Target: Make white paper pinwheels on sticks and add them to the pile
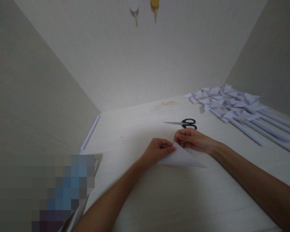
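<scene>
A white sheet of paper, folded into a triangle, is held just over the white table, its peak between my hands. My left hand pinches it near the peak from the left, thumb and fingers closed. At the same peak, my right hand has its fingertips pressed together on the paper's edge. Right behind my right hand lie scissors with black handles, their blades pointing left.
Several white paper pinwheels with rolled paper sticks lie piled at the right. A single paper roll rests along the table's left edge. Walls enclose the table, with two hooks on the far one. A pixelated patch covers the lower left.
</scene>
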### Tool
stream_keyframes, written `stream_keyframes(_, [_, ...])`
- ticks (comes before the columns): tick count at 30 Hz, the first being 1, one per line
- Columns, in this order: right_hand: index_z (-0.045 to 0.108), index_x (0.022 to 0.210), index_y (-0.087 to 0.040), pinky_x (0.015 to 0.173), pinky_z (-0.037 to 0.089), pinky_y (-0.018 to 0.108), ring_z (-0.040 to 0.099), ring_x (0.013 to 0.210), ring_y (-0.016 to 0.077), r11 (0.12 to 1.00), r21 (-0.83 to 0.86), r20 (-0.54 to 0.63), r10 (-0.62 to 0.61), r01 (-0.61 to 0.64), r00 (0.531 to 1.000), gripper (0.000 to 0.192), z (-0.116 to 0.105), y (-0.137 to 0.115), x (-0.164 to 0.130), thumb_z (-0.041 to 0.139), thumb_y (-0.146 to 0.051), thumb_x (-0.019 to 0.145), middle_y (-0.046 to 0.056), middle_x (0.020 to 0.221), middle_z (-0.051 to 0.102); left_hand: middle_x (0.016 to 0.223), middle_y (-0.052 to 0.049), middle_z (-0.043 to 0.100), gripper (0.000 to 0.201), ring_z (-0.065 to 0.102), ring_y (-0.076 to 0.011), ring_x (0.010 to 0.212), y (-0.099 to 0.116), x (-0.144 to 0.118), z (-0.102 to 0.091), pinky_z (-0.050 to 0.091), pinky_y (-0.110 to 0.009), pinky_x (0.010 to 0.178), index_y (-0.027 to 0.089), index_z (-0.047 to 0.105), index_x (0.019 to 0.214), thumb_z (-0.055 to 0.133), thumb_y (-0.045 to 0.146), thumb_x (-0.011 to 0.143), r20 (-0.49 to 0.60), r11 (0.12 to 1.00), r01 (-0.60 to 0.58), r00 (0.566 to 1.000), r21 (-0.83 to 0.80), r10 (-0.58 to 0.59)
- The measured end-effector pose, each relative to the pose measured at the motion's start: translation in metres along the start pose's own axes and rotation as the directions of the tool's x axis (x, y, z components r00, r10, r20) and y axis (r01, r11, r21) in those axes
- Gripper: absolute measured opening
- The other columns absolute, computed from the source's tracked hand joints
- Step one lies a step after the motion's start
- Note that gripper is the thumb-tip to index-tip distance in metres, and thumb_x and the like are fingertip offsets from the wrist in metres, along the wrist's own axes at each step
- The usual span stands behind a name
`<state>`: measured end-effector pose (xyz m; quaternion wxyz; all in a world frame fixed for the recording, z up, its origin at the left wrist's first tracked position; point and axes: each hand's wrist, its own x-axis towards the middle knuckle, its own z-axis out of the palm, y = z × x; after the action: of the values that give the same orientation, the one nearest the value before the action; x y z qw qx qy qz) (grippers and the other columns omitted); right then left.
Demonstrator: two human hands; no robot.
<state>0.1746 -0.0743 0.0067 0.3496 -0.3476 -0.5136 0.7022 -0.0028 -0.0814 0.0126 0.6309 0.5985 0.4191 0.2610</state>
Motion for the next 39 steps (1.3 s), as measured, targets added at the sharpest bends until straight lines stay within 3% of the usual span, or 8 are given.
stream_keyframes(6, [0.046, 0.061, -0.014, 0.040, 0.022, 0.019, 0.032, 0.044, 0.0049, 0.848, -0.522, 0.101, -0.049, 0.095, 0.994, 0.026, 0.005, -0.006, -0.003, 0.049, -0.037, 0.074, -0.007, 0.049, 0.037, 0.050, 0.003, 0.051, 0.022, 0.040, -0.0037, 0.043, 0.001, 0.000, 0.001, 0.026, -0.016, 0.040, 0.009, 0.060, 0.064, 0.060, 0.031, 0.061, 0.027, 0.994, -0.024, 0.999, 0.106, 0.022])
stream_keyframes(14, [0.037, 0.052, -0.017, 0.044, 0.022, 0.021, 0.031, 0.048, 0.0078, 0.607, -0.784, -0.004, -0.219, 0.133, 0.976, 0.025, 0.007, -0.004, 0.002, 0.043, -0.027, 0.074, -0.006, 0.050, 0.032, 0.064, -0.003, 0.062, 0.023, 0.054, -0.0105, 0.055, 0.001, 0.003, -0.002, 0.040, -0.020, 0.047, 0.011, 0.061, 0.081, 0.053, 0.028, 0.069, -0.005, 0.934, -0.119, 0.992, 0.338, 0.128])
stream_keyframes(16, [0.035, 0.052, -0.018, 0.045, 0.023, 0.022, 0.032, 0.048, 0.0087, 0.569, -0.818, -0.111, -0.287, 0.076, 0.951, 0.024, 0.004, -0.002, 0.006, 0.041, -0.025, 0.074, -0.005, 0.050, 0.033, 0.079, -0.007, 0.064, 0.021, 0.058, -0.0138, 0.068, 0.006, 0.000, 0.000, 0.046, -0.025, 0.060, 0.012, 0.060, 0.085, 0.049, 0.024, 0.072, -0.145, 0.839, -0.190, 0.942, 0.509, 0.302])
stream_keyframes(18, [0.034, 0.052, -0.019, 0.046, 0.024, 0.022, 0.034, 0.049, 0.0096, 0.537, -0.843, -0.204, -0.350, 0.017, 0.914, 0.023, 0.002, 0.000, 0.011, 0.040, -0.023, 0.074, -0.004, 0.050, 0.035, 0.090, -0.009, 0.063, 0.022, 0.058, -0.0165, 0.081, 0.011, -0.006, 0.005, 0.046, -0.032, 0.074, 0.014, 0.059, 0.090, 0.044, 0.020, 0.075, -0.216, 0.639, -0.211, 0.824, 0.740, 0.523])
stream_keyframes(21, [0.035, 0.051, -0.019, 0.049, 0.026, 0.023, 0.037, 0.051, 0.0109, 0.495, -0.868, -0.268, -0.403, -0.038, 0.875, 0.023, 0.001, 0.003, 0.016, 0.041, -0.021, 0.073, -0.003, 0.050, 0.039, 0.097, -0.010, 0.061, 0.026, 0.053, -0.0170, 0.094, 0.011, -0.013, 0.019, 0.042, -0.032, 0.085, 0.011, 0.057, 0.095, 0.036, 0.016, 0.079, 0.072, 0.311, -0.346, 0.762, 0.885, 0.644])
stream_keyframes(23, [0.035, 0.050, -0.019, 0.049, 0.026, 0.023, 0.038, 0.051, 0.0113, 0.462, -0.884, -0.276, -0.407, -0.064, 0.871, 0.024, 0.001, 0.004, 0.018, 0.041, -0.021, 0.073, -0.003, 0.050, 0.040, 0.102, -0.012, 0.059, 0.029, 0.050, -0.0186, 0.099, 0.006, -0.015, 0.028, 0.037, -0.034, 0.091, 0.009, 0.055, 0.097, 0.033, 0.018, 0.081, 0.196, 0.185, -0.379, 0.768, 0.907, 0.610])
stream_keyframes(26, [0.036, 0.051, -0.019, 0.049, 0.026, 0.023, 0.040, 0.051, 0.0118, 0.402, -0.911, -0.271, -0.399, -0.098, 0.876, 0.024, 0.002, 0.006, 0.019, 0.042, -0.022, 0.074, -0.002, 0.050, 0.042, 0.111, -0.015, 0.053, 0.035, 0.045, -0.0205, 0.106, -0.004, -0.014, 0.037, 0.034, -0.036, 0.094, 0.006, 0.049, 0.106, 0.030, 0.022, 0.082, 0.230, 0.135, -0.348, 0.818, 0.928, 0.528])
stream_keyframes(39, [0.047, 0.068, -0.019, 0.052, 0.029, 0.024, 0.053, 0.063, 0.0164, 0.039, -0.977, -0.210, -0.374, -0.210, 0.903, 0.017, 0.003, 0.008, 0.016, 0.037, -0.023, 0.081, 0.005, 0.067, 0.060, 0.138, -0.011, 0.014, 0.057, 0.008, -0.0356, 0.123, -0.003, -0.028, 0.031, 0.018, -0.052, 0.095, 0.022, 0.022, 0.129, 0.029, 0.048, 0.079, 0.259, 0.198, -0.315, 0.929, 0.928, 0.264])
